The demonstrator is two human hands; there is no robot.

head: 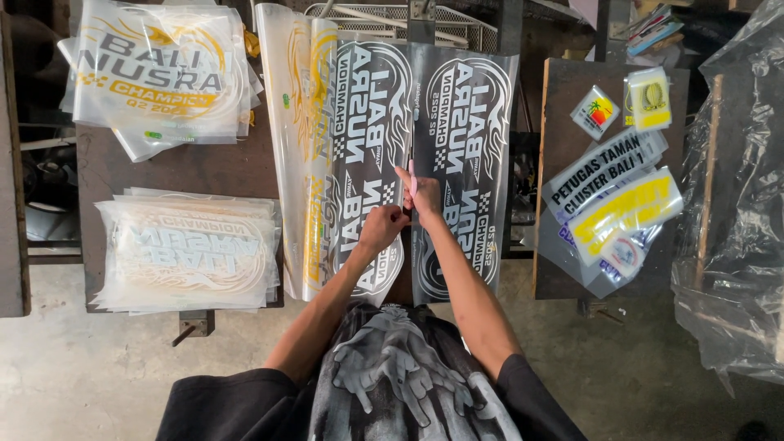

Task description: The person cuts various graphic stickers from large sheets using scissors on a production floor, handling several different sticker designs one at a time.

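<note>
Left hand (382,224) pinches the black printed film (465,122); right hand (423,194) grips a pink cutter (412,175) (mid-sheet).

Printed film strip (384,155): long, glossy, black-and-silver with a yellow edge, directly under the fingers. Stack of clear printed sheets (159,69): white and yellow, far upper left of the fingers. Second stack (188,253): whitish, left of them. Loose stickers (621,204): white, yellow, blue, well right; small yellow packet (650,98) above those.

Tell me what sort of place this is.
Probably a print or sticker workshop: stacks of printed film sheets lie on a worktable, and both hands work on a long printed sheet.
</note>
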